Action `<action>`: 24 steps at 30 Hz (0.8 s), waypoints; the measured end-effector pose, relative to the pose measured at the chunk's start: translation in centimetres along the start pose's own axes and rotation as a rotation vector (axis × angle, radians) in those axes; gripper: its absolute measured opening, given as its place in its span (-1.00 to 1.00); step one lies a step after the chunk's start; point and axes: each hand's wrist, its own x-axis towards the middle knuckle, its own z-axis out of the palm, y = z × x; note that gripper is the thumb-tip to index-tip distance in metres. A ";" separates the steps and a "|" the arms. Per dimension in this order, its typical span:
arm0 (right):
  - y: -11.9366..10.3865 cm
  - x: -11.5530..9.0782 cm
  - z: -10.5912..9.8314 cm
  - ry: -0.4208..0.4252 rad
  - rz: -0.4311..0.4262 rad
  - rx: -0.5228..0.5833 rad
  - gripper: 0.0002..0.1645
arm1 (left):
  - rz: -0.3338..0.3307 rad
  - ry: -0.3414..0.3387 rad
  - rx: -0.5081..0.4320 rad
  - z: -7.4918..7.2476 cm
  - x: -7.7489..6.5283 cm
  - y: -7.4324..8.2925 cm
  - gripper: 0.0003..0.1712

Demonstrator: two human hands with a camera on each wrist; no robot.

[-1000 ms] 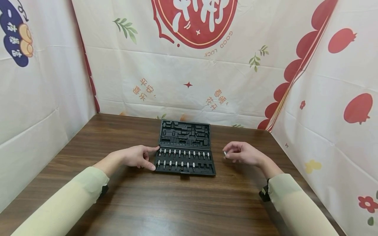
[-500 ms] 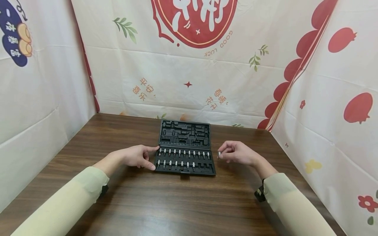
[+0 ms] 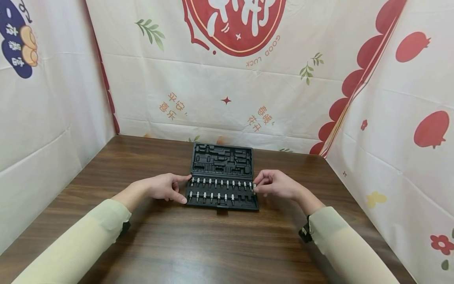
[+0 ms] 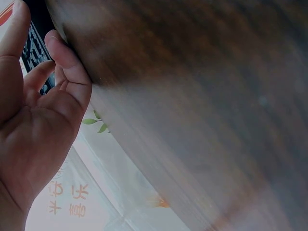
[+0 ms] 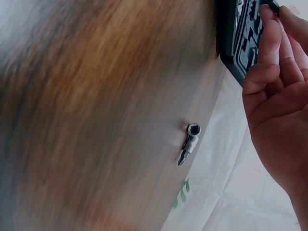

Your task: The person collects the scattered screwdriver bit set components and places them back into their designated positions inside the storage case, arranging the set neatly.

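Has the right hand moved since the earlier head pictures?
Yes. Judged against the open case in the head view, the right hand has moved left, from apart on its right side to its right edge.

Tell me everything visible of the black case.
The black case, plastic by its look, lies open on the table, its lid on the far side, molded with recesses. The base holds two rows of silver-topped bits; empty slots show at the front row's right end. The left hand touches its left edge; the right hand is at its right edge, contact unclear.
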 end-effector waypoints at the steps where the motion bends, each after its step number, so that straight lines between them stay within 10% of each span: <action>1: -0.1 0.1 0.1 -0.001 0.000 -0.004 -0.68 | 0.000 -0.001 -0.001 0.0 0.0 0.0 0.16; 24: -1.4 1.7 2.6 -0.066 -0.026 -0.063 -0.80 | 0.010 0.000 -0.006 -0.1 0.1 0.0 0.16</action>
